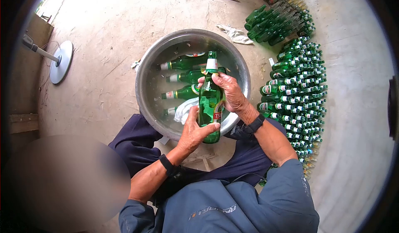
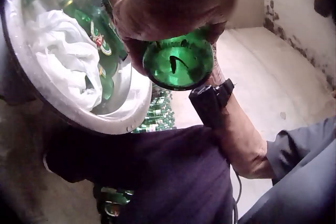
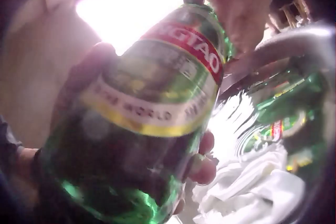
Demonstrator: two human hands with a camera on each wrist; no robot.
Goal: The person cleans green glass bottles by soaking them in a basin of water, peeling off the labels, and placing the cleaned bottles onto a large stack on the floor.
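Both hands hold a green glass beer bottle (image 1: 209, 95) over a metal basin (image 1: 142, 73). My left hand (image 1: 192, 132) grips its lower body, and my right hand (image 1: 232, 92) holds it at the shoulder, just below the neck. In the right wrist view, a red and white label (image 3: 202, 53) wraps the bottle's body. Its round base (image 2: 181, 66) faces the left wrist camera. Several green bottles (image 1: 185, 92) lie in water inside the basin. A wet white cloth (image 1: 185, 110) is bunched there beside my left hand.
Rows of green bottles (image 1: 295, 83) line the wall on the right, with more bottles (image 1: 272, 27) lying behind them. A white rag (image 1: 236, 34) lies on the floor past the basin. At left stands a round fan base (image 1: 62, 62). The person's knees flank the basin's near side.
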